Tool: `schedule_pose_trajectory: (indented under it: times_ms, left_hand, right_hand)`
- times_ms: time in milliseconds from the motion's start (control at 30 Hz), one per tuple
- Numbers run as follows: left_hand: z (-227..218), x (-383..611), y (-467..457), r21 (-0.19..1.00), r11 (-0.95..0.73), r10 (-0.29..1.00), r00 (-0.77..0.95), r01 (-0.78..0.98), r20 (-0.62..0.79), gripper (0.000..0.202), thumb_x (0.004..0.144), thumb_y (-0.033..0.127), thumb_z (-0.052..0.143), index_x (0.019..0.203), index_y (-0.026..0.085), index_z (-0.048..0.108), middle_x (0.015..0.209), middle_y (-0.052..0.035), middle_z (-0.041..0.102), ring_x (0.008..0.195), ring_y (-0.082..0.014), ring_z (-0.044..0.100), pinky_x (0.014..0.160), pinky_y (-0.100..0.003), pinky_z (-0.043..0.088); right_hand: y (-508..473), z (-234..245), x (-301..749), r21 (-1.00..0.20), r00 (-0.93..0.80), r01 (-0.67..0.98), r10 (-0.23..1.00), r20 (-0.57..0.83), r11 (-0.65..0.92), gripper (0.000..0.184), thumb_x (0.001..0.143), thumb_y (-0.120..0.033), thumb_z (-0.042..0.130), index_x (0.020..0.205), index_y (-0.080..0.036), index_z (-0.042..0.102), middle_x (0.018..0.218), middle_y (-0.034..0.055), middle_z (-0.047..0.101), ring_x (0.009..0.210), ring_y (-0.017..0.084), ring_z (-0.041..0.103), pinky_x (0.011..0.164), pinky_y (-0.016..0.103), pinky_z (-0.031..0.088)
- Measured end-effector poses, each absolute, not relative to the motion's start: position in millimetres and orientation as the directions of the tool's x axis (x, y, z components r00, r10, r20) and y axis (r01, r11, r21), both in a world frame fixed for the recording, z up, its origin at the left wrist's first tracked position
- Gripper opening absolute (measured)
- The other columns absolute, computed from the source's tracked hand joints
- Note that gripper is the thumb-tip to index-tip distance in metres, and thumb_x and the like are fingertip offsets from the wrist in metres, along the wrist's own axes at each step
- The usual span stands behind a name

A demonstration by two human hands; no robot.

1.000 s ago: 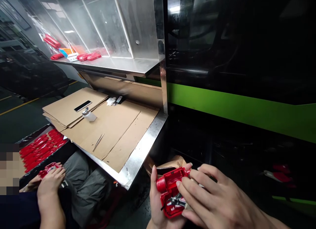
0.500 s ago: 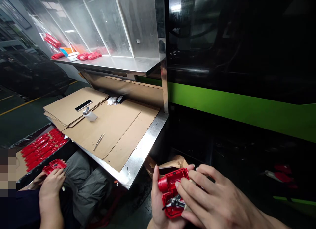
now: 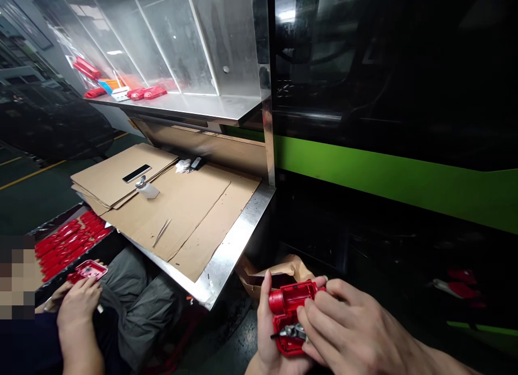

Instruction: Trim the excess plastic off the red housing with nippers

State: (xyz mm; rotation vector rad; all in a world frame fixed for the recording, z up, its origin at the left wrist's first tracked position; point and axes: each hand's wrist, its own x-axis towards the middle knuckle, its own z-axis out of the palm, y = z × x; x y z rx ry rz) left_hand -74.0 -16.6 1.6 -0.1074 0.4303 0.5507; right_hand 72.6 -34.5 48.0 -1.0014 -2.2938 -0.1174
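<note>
My left hand (image 3: 267,332) cups a red plastic housing (image 3: 289,306) from below and from the left, low in the middle of the view. My right hand (image 3: 348,326) lies over the housing's right side, its fingers pinching a small metal tool (image 3: 292,331) against the open inside of the part. A cylindrical boss sticks out at the housing's upper left.
A steel table (image 3: 226,256) covered with cardboard sheets holds a phone (image 3: 136,173), a small bottle (image 3: 146,189) and tweezers (image 3: 162,232). At the left a co-worker's hands (image 3: 79,305) hold a red part (image 3: 89,269) beside a box of red parts (image 3: 65,243). A green-striped machine (image 3: 384,175) stands behind.
My hands and the red housing have shifted slightly right and down. The co-worker's red part has tilted and shows its inner face.
</note>
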Motion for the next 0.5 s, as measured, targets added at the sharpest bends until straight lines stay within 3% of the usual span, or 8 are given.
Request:
schedule_pose_trajectory:
  times_ms: [67, 167, 233, 300, 400, 500]
  left_hand:
    - [2, -73, -15, 0.019, 0.84, 0.497, 0.754, -0.543, -0.429, 0.084, 0.092, 0.074, 0.033, 0.118, 0.002, 0.068, 0.092, -0.0202, 0.072, 0.092, -0.0325, 0.069, 0.085, -0.043, 0.056]
    - [5, -75, -11, 0.079, 0.774, 0.598, 0.684, -0.628, -0.417, 0.087, 0.09, 0.076, 0.037, 0.129, 0.002, 0.062, 0.111, -0.0226, 0.07, 0.109, -0.036, 0.064, 0.098, -0.048, 0.051]
    - [6, -77, -10, 0.167, 0.699, 0.692, 0.599, -0.695, -0.402, 0.086, 0.089, 0.076, 0.04, 0.137, 0.008, 0.057, 0.123, -0.0226, 0.066, 0.117, -0.0379, 0.06, 0.106, -0.052, 0.045]
    - [4, -78, -11, 0.278, 0.62, 0.77, 0.501, -0.734, -0.394, 0.082, 0.089, 0.075, 0.04, 0.143, 0.015, 0.052, 0.131, -0.021, 0.062, 0.122, -0.0391, 0.057, 0.11, -0.057, 0.04]
    - [-2, -76, -15, 0.43, 0.512, 0.853, 0.382, -0.744, -0.354, 0.08, 0.087, 0.073, 0.045, 0.148, 0.021, 0.046, 0.136, -0.0169, 0.061, 0.13, -0.0415, 0.051, 0.111, -0.059, 0.039]
    - [-7, -72, -20, 0.484, 0.47, 0.88, 0.354, -0.738, -0.315, 0.08, 0.081, 0.072, 0.051, 0.148, 0.028, 0.046, 0.138, -0.0095, 0.061, 0.14, -0.0422, 0.041, 0.111, -0.059, 0.039]
  right_hand:
    - [-34, 50, 77, -0.161, -0.5, 0.703, 0.642, 0.581, 0.693, 0.023, 0.092, -0.006, 0.05, 0.075, -0.014, 0.065, 0.072, -0.0013, 0.066, 0.065, 0.013, 0.057, 0.068, 0.036, 0.044]
    - [-37, 51, 86, -0.205, -0.389, 0.769, 0.697, 0.602, 0.606, 0.018, 0.098, -0.025, 0.055, 0.091, -0.013, 0.067, 0.082, 0.0033, 0.069, 0.076, 0.018, 0.062, 0.071, 0.036, 0.047]
    - [-42, 46, 88, -0.344, -0.262, 0.768, 0.755, 0.601, 0.54, 0.028, 0.095, -0.042, 0.061, 0.095, -0.014, 0.064, 0.09, 0.0066, 0.068, 0.081, 0.019, 0.063, 0.07, 0.033, 0.049]
    - [-50, 35, 83, -0.564, -0.163, 0.672, 0.838, 0.521, 0.481, 0.033, 0.091, -0.049, 0.065, 0.093, -0.017, 0.058, 0.091, 0.0059, 0.066, 0.078, 0.017, 0.062, 0.067, 0.028, 0.051]
    - [-62, 16, 66, -0.821, -0.118, 0.446, 0.933, 0.341, 0.357, 0.02, 0.092, -0.038, 0.063, 0.091, -0.021, 0.053, 0.091, 0.0026, 0.064, 0.069, 0.013, 0.059, 0.059, 0.023, 0.05]
    - [-70, 4, 46, -0.906, -0.042, 0.316, 0.958, 0.285, 0.284, 0.011, 0.087, -0.019, 0.062, 0.093, -0.023, 0.053, 0.094, 0.0004, 0.068, 0.062, 0.011, 0.057, 0.058, 0.022, 0.05]
